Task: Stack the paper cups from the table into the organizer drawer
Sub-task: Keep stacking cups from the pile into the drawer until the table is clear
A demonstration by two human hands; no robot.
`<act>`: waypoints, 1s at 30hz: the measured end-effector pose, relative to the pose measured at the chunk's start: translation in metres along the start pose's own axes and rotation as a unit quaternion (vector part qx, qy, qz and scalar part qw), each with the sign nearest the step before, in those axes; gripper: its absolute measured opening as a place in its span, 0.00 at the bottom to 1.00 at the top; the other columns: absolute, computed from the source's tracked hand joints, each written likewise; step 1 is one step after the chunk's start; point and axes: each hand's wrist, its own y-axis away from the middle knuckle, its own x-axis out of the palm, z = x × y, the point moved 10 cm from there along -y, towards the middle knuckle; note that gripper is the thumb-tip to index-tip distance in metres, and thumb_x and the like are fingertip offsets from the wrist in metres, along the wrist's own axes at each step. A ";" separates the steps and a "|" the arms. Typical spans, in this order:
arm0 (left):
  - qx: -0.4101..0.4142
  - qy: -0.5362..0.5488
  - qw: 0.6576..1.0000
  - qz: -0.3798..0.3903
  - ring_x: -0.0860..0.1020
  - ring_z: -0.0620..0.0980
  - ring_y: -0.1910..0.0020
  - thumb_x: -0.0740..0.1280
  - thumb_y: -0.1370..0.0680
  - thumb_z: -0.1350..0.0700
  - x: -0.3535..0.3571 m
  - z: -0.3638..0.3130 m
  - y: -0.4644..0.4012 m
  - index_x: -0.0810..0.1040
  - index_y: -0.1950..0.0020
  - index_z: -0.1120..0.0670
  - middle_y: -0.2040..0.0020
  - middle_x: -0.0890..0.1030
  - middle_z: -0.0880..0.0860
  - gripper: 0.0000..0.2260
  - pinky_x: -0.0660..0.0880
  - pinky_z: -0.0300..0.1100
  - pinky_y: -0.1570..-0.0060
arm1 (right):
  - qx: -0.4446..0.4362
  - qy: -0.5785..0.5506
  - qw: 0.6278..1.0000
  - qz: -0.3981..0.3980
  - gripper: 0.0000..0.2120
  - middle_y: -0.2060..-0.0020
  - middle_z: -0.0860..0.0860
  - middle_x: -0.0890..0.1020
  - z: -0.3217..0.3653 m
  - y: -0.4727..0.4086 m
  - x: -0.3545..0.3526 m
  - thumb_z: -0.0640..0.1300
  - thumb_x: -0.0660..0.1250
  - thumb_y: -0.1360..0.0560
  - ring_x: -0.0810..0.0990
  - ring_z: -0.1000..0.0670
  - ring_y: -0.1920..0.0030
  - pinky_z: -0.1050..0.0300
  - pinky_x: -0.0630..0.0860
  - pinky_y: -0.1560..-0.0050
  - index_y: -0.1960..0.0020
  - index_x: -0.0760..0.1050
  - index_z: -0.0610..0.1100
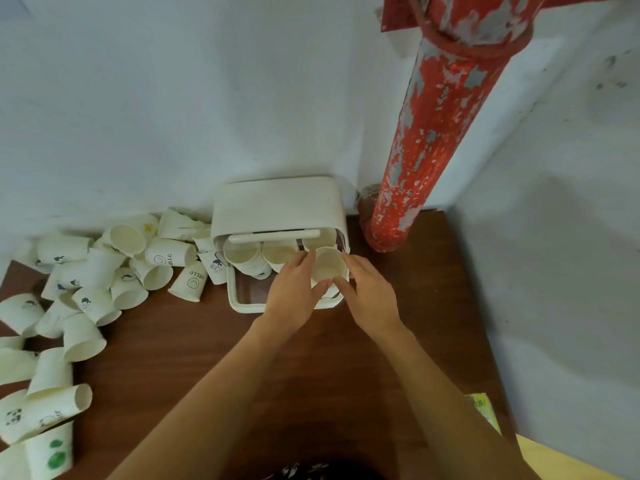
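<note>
A white organizer [277,206] stands against the wall with its clear drawer [247,304] pulled out toward me. Inside the drawer stand stacks of paper cups [244,256], mouths up. My left hand [294,289] and my right hand [367,292] both grip one white paper cup [327,266] from opposite sides, upright, over the drawer's right part. Whether this cup sits on a stack below is hidden by my hands. Many loose paper cups [93,296] lie scattered on the brown table to the left.
A peeling red pipe [426,133] rises from the table's back right corner, close to the organizer. White walls close the back and right sides. A yellow-green paper [483,410] lies at the table's right edge. Bare brown tabletop [194,341] lies in front of the drawer.
</note>
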 end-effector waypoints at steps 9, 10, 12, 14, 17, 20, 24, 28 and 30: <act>-0.015 0.039 0.999 -0.010 0.75 0.52 0.41 0.68 0.24 0.48 -0.013 0.012 0.012 0.68 0.30 0.53 0.36 0.73 0.51 0.24 0.74 0.47 0.43 | 0.008 0.064 0.997 -0.046 0.19 0.35 0.53 0.75 0.016 0.007 -0.012 0.50 0.65 0.21 0.74 0.51 0.37 0.58 0.73 0.44 0.31 0.71 0.48; -0.023 0.044 0.999 -0.016 0.74 0.52 0.40 0.67 0.23 0.49 -0.018 0.018 0.020 0.68 0.30 0.54 0.36 0.73 0.51 0.24 0.74 0.47 0.43 | 0.009 0.062 0.996 -0.060 0.18 0.35 0.53 0.75 0.023 0.011 -0.015 0.48 0.65 0.21 0.74 0.51 0.37 0.59 0.72 0.44 0.32 0.72 0.47; -0.034 0.046 0.998 -0.024 0.75 0.51 0.41 0.66 0.22 0.49 -0.029 0.036 0.038 0.69 0.30 0.53 0.37 0.74 0.50 0.21 0.73 0.45 0.44 | 0.002 0.041 0.996 -0.075 0.16 0.36 0.53 0.75 0.041 0.018 -0.015 0.46 0.64 0.21 0.73 0.52 0.38 0.61 0.71 0.45 0.34 0.74 0.47; -0.040 0.036 0.998 -0.036 0.76 0.48 0.43 0.65 0.22 0.49 -0.041 0.059 0.057 0.71 0.32 0.52 0.40 0.76 0.49 0.19 0.72 0.42 0.46 | -0.022 0.009 0.997 -0.067 0.13 0.38 0.54 0.76 0.065 0.023 -0.004 0.45 0.62 0.21 0.75 0.53 0.40 0.59 0.75 0.45 0.37 0.76 0.48; -0.079 0.041 0.994 -0.059 0.78 0.46 0.46 0.65 0.22 0.49 -0.062 0.103 0.085 0.74 0.34 0.51 0.41 0.78 0.47 0.17 0.73 0.40 0.48 | -0.063 -0.026 0.997 -0.020 0.11 0.43 0.57 0.78 0.105 0.025 0.031 0.43 0.63 0.22 0.77 0.56 0.48 0.58 0.77 0.49 0.41 0.77 0.48; -0.120 0.038 0.990 -0.068 0.78 0.45 0.48 0.64 0.22 0.49 -0.085 0.147 0.112 0.76 0.38 0.49 0.45 0.79 0.46 0.14 0.76 0.43 0.49 | -0.061 -0.044 0.996 0.051 0.11 0.45 0.57 0.78 0.136 0.028 0.078 0.42 0.64 0.22 0.76 0.58 0.50 0.60 0.75 0.47 0.41 0.77 0.48; -0.175 0.040 0.979 -0.097 0.78 0.45 0.48 0.64 0.22 0.49 -0.115 0.213 0.143 0.77 0.39 0.49 0.46 0.80 0.46 0.13 0.76 0.45 0.48 | -0.059 -0.023 0.990 0.122 0.11 0.46 0.58 0.77 0.170 0.036 0.139 0.42 0.64 0.22 0.74 0.61 0.54 0.72 0.68 0.54 0.41 0.78 0.49; -0.240 0.051 0.962 -0.117 0.78 0.47 0.47 0.63 0.22 0.51 -0.142 0.290 0.171 0.77 0.38 0.50 0.44 0.80 0.47 0.13 0.74 0.44 0.48 | -0.029 -0.015 0.988 0.151 0.11 0.47 0.58 0.77 0.193 0.044 0.185 0.43 0.63 0.22 0.75 0.60 0.52 0.67 0.71 0.49 0.41 0.77 0.50; -0.272 0.054 0.953 -0.120 0.78 0.48 0.47 0.63 0.22 0.52 -0.152 0.328 0.183 0.77 0.39 0.50 0.45 0.80 0.48 0.13 0.75 0.46 0.48 | -0.004 -0.011 0.987 0.163 0.12 0.46 0.59 0.78 0.202 0.046 0.206 0.43 0.63 0.22 0.75 0.60 0.50 0.64 0.71 0.46 0.40 0.77 0.51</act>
